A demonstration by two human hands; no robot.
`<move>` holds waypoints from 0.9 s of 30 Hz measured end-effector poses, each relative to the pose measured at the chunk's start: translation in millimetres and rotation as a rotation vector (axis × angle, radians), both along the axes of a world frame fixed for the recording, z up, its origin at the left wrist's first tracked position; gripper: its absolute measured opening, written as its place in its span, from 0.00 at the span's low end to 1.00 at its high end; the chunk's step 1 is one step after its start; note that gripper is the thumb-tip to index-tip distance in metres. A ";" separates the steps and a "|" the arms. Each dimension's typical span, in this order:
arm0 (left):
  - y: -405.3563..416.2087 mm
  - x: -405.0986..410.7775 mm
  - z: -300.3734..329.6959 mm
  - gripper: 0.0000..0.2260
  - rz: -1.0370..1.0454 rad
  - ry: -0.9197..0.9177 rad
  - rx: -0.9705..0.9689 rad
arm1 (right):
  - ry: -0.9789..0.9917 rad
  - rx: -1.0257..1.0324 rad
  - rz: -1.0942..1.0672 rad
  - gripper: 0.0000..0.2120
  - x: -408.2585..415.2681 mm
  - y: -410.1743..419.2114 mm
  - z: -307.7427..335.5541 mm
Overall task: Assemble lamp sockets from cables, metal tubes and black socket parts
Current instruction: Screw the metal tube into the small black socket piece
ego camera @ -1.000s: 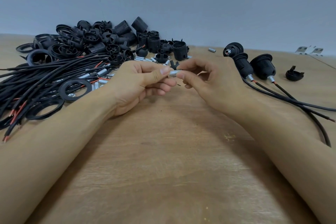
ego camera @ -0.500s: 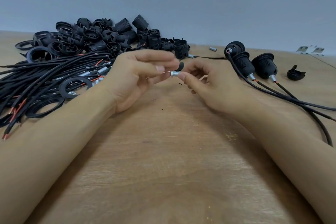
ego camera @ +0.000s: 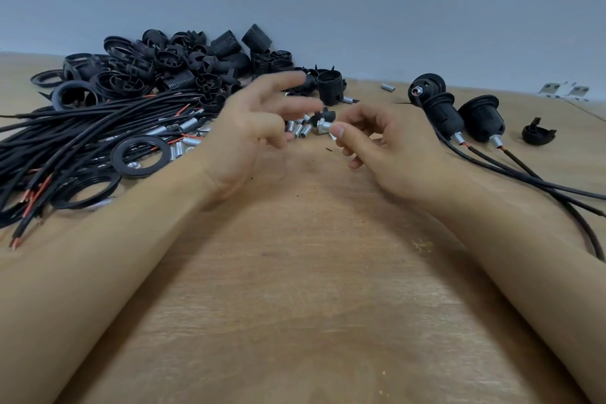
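My right hand (ego camera: 390, 147) pinches a short metal tube (ego camera: 324, 126) between thumb and forefinger, the tube's open end pointing left, the remaining fingers (ego camera: 355, 162) curled loosely beneath. My left hand (ego camera: 252, 131) hovers just left of it, blurred, its fingers spread and relaxed, holding nothing; the tube sits in the gap between the two hands, apart from my left fingertips. Just beyond the tube a small black socket part (ego camera: 323, 115) lies on the wooden surface (ego camera: 305, 289), and beside it, partly behind my left fingers, a cluster of loose metal tubes (ego camera: 301, 130). On the far left a heap of black socket parts (ego camera: 183, 65) is piled against the grey wall (ego camera: 328, 0), with flat black rings (ego camera: 141, 156) lying nearer to me. A bundle of black cables (ego camera: 82, 138) runs from the left edge toward the heap, their red and copper ends showing near my left forearm. To the right of my right hand three assembled sockets (ego camera: 459, 111) lie on the surface, each with a metal tube at its neck and a cable (ego camera: 524, 174) trailing toward the right edge. A lone black cap (ego camera: 537, 134) lies further right, a single metal tube (ego camera: 387, 87) lies far back near the wall, and two small metal brackets (ego camera: 564, 90) sit at the far right.
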State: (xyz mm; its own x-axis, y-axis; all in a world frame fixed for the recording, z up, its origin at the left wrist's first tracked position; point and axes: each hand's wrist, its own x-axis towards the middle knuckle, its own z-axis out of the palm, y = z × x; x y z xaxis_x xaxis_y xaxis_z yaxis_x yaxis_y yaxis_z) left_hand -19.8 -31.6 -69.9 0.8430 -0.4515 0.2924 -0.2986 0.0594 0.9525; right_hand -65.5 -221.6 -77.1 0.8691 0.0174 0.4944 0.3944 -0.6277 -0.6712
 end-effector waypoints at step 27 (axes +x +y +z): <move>20.3 26.8 -5.9 0.20 0.491 -0.428 0.421 | 0.022 0.038 -0.037 0.05 2.2 -1.3 -1.1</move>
State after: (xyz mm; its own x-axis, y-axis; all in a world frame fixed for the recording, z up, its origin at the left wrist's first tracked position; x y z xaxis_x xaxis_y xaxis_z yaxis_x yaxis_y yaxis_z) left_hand 7.0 -11.3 -75.8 0.8276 -0.2008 0.5242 -0.5443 -0.5159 0.6616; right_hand -63.3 -222.9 -78.2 0.8796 -0.0330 0.4746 0.3561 -0.6157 -0.7029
